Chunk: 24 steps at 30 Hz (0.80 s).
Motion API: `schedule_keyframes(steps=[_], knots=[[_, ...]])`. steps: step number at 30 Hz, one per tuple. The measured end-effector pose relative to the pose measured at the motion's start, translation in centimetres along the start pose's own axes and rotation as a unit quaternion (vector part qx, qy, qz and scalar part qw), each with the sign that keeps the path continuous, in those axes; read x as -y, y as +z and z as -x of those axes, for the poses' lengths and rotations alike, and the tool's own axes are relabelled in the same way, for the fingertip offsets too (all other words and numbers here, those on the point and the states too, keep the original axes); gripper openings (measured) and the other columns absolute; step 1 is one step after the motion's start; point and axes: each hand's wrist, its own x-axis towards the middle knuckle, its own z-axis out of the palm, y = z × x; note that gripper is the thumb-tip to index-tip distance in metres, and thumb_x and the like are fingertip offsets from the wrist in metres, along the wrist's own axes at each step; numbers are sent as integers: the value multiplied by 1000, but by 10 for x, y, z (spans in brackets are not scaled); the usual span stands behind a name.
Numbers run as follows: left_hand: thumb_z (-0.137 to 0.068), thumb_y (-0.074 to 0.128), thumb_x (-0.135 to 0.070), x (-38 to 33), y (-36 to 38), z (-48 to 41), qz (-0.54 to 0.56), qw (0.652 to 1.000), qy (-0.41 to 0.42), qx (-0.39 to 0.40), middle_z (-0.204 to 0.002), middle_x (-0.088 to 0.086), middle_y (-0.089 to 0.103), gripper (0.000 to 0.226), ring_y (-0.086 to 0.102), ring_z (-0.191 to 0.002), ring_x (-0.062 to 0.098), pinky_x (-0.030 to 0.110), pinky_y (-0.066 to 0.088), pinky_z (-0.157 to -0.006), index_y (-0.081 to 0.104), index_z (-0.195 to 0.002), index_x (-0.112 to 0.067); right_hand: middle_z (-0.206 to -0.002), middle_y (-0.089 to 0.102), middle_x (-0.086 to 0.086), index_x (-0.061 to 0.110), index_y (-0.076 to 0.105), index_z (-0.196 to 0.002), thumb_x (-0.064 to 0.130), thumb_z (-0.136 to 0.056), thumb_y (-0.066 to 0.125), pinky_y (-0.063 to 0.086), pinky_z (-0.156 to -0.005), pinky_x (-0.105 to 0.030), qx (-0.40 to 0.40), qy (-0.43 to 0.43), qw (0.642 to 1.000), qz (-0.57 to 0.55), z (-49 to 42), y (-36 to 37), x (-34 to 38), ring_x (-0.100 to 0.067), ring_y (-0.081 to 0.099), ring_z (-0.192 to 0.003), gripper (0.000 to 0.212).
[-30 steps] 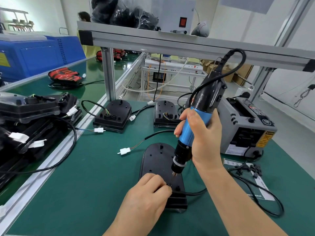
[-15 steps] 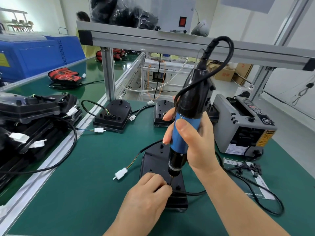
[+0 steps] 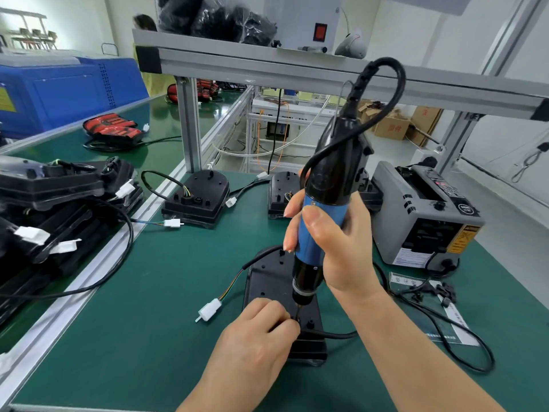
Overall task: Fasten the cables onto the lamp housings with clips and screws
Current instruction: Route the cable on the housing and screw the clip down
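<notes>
Gripping the screwdriver (image 3: 323, 209) in the right hand (image 3: 338, 251), pinching the cable (image 3: 335, 335) onto the lamp housing (image 3: 267, 283) on the table (image 3: 148, 322) with the left hand (image 3: 255, 343); may slip off if tilted, nicking fingertips (image 3: 289, 324) or cable

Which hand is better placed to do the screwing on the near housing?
Right. The right hand grips the electric screwdriver upright, bit tip down on the lamp housing; the left hand is occupied, pinching the cable against it.
</notes>
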Motion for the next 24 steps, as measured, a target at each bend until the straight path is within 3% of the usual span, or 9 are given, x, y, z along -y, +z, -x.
schedule_keyframes(steps=[4,13,18,22,24], knots=[[-78,68,-2,0,-1,0,-4,1000,0,3,-77,-2,58,11,57,-75,20,31,53,-56,66,-75,-13,-80,63,-3,-1,48,-100,20,-79,57,47,-54,-28,6,-1,1000,0,3,-1,0,-19,57,-46,31],[-71,76,1,-1,-1,-1,-16,1000,7,5,-76,-2,58,17,59,-74,19,30,53,-54,66,-73,-13,-97,66,-5,9,54,-101,22,-82,58,48,-54,-29,15,-15,1000,6,3,-2,2,-20,60,-51,23],[-70,78,0,0,1,-1,-17,1000,4,-2,-76,-2,57,19,58,-74,19,30,53,-53,65,-72,-13,-86,65,-6,16,56,-95,21,-81,57,47,-54,-27,14,-6,1000,8,3,-1,2,-20,58,-48,15],[-72,75,-1,0,1,-1,-18,1000,6,-4,-76,-2,57,16,57,-74,18,30,52,-53,65,-73,-14,-75,61,-9,5,51,-97,22,-80,59,47,-56,-29,14,2,1000,24,2,2,0,-20,57,-48,25],[-72,75,-1,0,1,-1,-18,1000,5,-3,-76,-2,57,16,57,-74,18,30,52,-53,65,-73,-14,-79,61,-7,9,51,-96,22,-81,60,48,-56,-30,21,0,999,32,2,2,0,-20,58,-49,22]])
